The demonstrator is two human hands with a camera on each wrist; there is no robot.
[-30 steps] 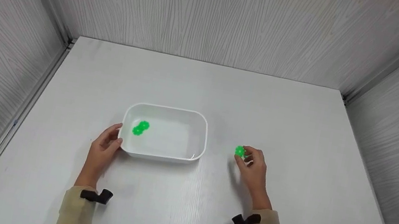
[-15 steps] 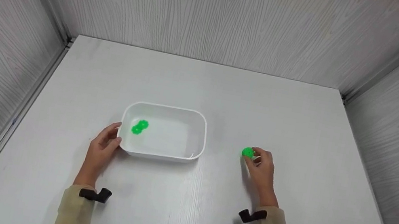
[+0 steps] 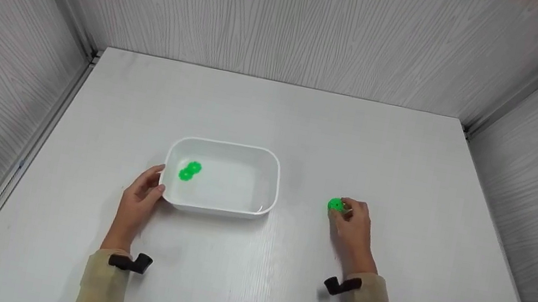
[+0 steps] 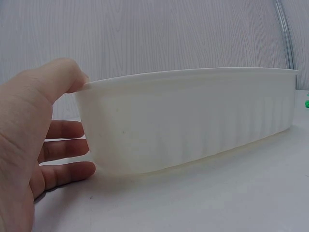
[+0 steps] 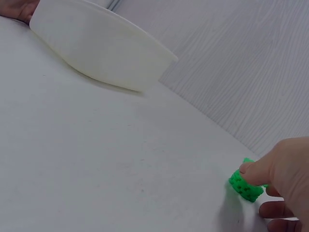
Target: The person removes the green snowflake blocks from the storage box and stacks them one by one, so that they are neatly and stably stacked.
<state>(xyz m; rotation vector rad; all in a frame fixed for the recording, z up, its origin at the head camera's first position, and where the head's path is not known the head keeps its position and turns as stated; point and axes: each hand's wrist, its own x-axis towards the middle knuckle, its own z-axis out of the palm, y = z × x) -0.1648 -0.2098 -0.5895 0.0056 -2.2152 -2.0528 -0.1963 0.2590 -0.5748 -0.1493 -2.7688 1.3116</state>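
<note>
A white plastic tub (image 3: 214,211) stands on the table, with my left hand (image 3: 136,205) gripping its near left corner. In the left wrist view, the thumb bends at the rim and the other fingers lie against the outer wall. Two small green flower-shaped discs (image 3: 189,171) lie touching at the left inside the tub. To the tub's right, my right hand (image 3: 353,232) pinches a small round green plastic piece (image 5: 245,187) between thumb and fingers. That piece has bumpy, knobbly sides; its far side is hidden by the thumb.
The white table (image 3: 265,111) is bordered by a wood-grain back wall (image 3: 292,17) and side walls to the left and right. A black wrist camera mount (image 3: 132,262) sits at the left cuff, another mount (image 3: 342,286) at the right cuff.
My right hand has moved a little to the right and turned the green piece, so a rounder face with dark spots shows. The left hand and the tub have stayed in place.
</note>
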